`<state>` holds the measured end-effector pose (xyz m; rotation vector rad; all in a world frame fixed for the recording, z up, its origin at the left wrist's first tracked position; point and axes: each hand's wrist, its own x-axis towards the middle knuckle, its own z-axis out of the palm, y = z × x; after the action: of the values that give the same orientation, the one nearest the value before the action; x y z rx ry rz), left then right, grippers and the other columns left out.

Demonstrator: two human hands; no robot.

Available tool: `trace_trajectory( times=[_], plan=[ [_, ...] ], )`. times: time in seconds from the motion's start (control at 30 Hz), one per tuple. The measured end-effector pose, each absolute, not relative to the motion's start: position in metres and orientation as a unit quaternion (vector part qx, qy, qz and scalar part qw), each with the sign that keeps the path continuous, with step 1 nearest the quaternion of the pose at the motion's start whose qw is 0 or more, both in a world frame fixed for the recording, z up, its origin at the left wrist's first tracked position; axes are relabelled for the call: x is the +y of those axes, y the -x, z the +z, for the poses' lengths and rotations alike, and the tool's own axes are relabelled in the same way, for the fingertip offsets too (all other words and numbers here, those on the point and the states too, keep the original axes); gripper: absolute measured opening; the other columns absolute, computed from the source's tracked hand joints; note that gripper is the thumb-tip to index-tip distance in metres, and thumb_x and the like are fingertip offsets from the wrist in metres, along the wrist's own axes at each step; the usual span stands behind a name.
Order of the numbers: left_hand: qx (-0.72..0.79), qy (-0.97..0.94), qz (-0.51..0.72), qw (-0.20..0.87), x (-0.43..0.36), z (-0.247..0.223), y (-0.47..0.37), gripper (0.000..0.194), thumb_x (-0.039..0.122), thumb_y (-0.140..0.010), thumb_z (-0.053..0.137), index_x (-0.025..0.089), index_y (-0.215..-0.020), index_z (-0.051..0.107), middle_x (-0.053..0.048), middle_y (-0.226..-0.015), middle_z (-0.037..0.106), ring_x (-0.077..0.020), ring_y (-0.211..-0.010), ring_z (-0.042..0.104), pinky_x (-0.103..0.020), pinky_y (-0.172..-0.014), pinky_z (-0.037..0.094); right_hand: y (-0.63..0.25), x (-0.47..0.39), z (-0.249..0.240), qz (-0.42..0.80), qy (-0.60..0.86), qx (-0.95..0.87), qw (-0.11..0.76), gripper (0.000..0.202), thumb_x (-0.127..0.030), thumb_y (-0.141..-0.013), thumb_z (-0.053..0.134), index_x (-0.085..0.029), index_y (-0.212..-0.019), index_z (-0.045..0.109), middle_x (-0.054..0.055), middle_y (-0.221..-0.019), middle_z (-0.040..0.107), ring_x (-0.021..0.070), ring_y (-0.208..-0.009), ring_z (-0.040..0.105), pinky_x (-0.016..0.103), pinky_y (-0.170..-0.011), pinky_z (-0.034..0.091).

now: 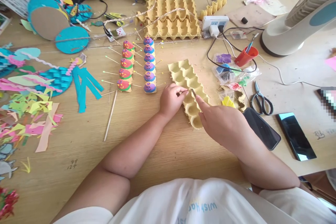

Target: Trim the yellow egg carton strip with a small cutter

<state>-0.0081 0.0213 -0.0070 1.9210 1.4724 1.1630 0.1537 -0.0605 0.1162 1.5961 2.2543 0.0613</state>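
Note:
In front of me a piece of egg carton (193,73), two cups wide, lies at a slant with its hollows facing up. My left hand (172,100) rests at its left edge, thumb and forefinger pinched together over the cups; whether they grip the cardboard is too small to tell. From the right, my right hand (223,120) is closed around a small knife (193,92), its forefinger stretched along it. Only the short dark blade shows, its tip over the middle of the carton; the handle is hidden in my palm.
Two rows of painted caterpillars, red-green (125,64) and purple-blue (149,66), stand left of the carton. Behind are stacked egg trays (172,17) and a power strip (215,22). Scissors (259,99), phones (296,136) and a red cup (246,56) lie right; paper scraps (34,108) left.

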Motion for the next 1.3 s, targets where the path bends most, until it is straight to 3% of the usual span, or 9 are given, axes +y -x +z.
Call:
trace_trajectory(
  times=[0.33, 0.5, 0.73, 1.0, 1.3],
  plan=[
    [0.53, -0.696, 0.427, 0.23, 0.022, -0.008, 0.009, 0.005, 0.024, -0.083, 0.071, 0.022, -0.083, 0.074, -0.002, -0.084, 0.07, -0.0168, -0.077, 0.062, -0.031, -0.075, 0.05, -0.156, -0.061, 0.116, 0.02, -0.564, 0.801, 0.2, 0.06, -0.029, -0.098, 0.038, -0.017, -0.157, 0.03, 0.005, -0.068, 0.071, 0.0181, -0.055, 0.063, 0.028, -0.046, 0.022],
    [0.535, -0.695, 0.425, 0.225, 0.022, -0.008, 0.008, 0.004, 0.022, -0.083, 0.07, 0.022, -0.082, 0.074, -0.002, -0.083, 0.07, -0.0171, -0.078, 0.062, -0.032, -0.076, 0.05, -0.164, -0.064, 0.119, 0.03, -0.558, 0.807, 0.191, 0.058, -0.031, -0.098, 0.039, -0.023, -0.156, 0.033, 0.002, -0.064, 0.07, 0.0172, -0.055, 0.062, 0.028, -0.047, 0.019],
    [0.538, -0.689, 0.427, 0.232, 0.021, -0.008, 0.008, 0.005, 0.022, -0.083, 0.069, 0.021, -0.081, 0.073, -0.003, -0.082, 0.069, -0.0174, -0.078, 0.062, -0.032, -0.075, 0.05, -0.159, -0.057, 0.116, 0.029, -0.577, 0.795, 0.183, 0.065, -0.033, -0.1, 0.036, -0.022, -0.16, 0.015, 0.002, -0.066, 0.07, 0.017, -0.055, 0.063, 0.028, -0.05, 0.023],
    [0.533, -0.693, 0.427, 0.232, 0.021, -0.007, 0.008, 0.005, 0.024, -0.083, 0.07, 0.021, -0.083, 0.074, -0.003, -0.083, 0.069, -0.0176, -0.078, 0.061, -0.032, -0.076, 0.049, -0.157, -0.058, 0.11, 0.041, -0.573, 0.799, 0.178, 0.061, -0.032, -0.099, 0.04, -0.02, -0.157, 0.03, 0.002, -0.066, 0.07, 0.0175, -0.055, 0.065, 0.029, -0.046, 0.019],
    [0.53, -0.695, 0.428, 0.229, 0.022, -0.007, 0.009, 0.004, 0.023, -0.083, 0.07, 0.021, -0.083, 0.074, -0.002, -0.083, 0.07, -0.0171, -0.078, 0.062, -0.032, -0.076, 0.05, -0.155, -0.059, 0.112, 0.037, -0.576, 0.795, 0.186, 0.059, -0.031, -0.099, 0.038, -0.019, -0.157, 0.03, 0.004, -0.069, 0.072, 0.0169, -0.057, 0.066, 0.028, -0.046, 0.021]
  ],
)
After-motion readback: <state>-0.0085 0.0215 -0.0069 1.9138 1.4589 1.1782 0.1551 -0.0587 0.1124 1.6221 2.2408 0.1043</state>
